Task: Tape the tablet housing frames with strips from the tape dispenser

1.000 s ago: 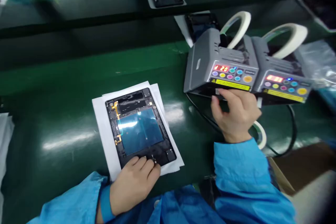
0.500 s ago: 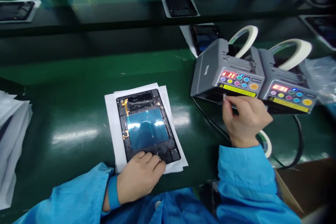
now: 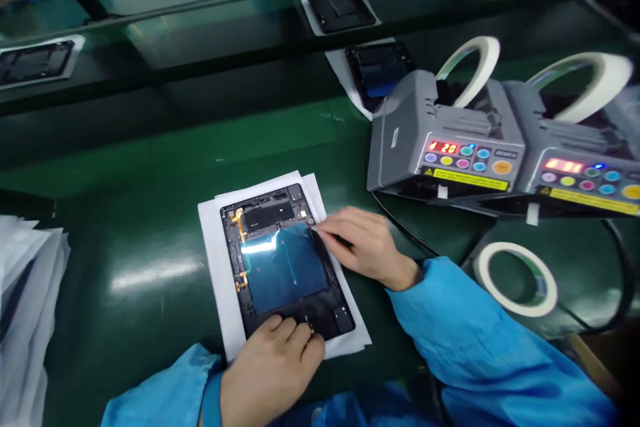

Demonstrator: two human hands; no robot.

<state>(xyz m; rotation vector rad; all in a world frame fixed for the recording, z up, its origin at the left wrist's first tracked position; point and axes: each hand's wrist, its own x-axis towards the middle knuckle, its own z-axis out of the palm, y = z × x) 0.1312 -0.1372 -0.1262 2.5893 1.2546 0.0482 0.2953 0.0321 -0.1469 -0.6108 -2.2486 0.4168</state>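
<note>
Looking down from my head, I have an opened tablet (image 3: 287, 263) in front of me, lying on white paper (image 3: 213, 267) on the green table (image 3: 130, 213). My left hand (image 3: 273, 370) lies over its near edge, fingers bent and close together. My right hand (image 3: 363, 243) is at its right edge, thumb and forefinger in a narrow pinch. From up here I cannot tell whether the left one grips or only rests, nor what, if anything, sits between the right fingertips. To the right, two grey tape machines (image 3: 450, 133) stand side by side, each with a short white tab (image 3: 443, 192) at its front. A loose tape roll (image 3: 483, 273) lies nearer me.
</note>
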